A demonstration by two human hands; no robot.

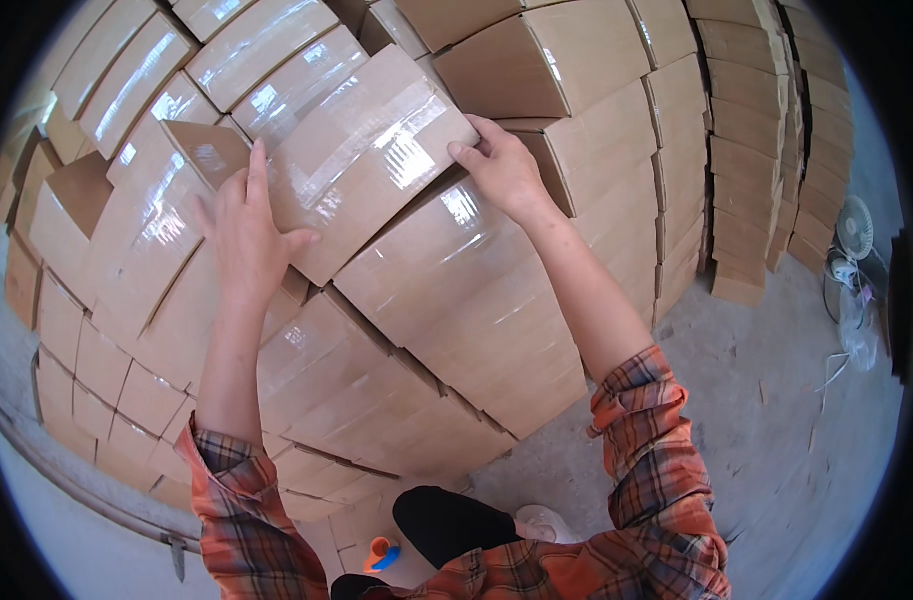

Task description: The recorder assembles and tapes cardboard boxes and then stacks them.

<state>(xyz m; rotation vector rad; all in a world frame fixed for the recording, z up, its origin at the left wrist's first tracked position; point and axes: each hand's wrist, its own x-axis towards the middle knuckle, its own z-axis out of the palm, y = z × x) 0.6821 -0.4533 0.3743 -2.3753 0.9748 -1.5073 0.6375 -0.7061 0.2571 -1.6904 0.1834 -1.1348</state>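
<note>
A taped brown cardboard box [372, 150] lies slightly askew on top of a stack, clear tape shining along its upper side. My right hand [500, 168] grips its right corner, the thumb on the near face and the fingers curled round the end. At the opposite end, my left hand [249, 222] has its fingers spread, with the thumb at the box's lower left corner. Whether that hand presses on the box I cannot tell. Just left of it stands another taped box [157, 225]. Directly below the askew box is a wide taped carton [457, 265].
Tall stacks of cartons [617, 150] rise at the right, with further columns [747, 150] beyond. A white fan [855, 228] and a clear plastic bag [859, 325] are on the far right. An orange and blue object [382, 553] lies near my feet on the concrete floor [717, 420].
</note>
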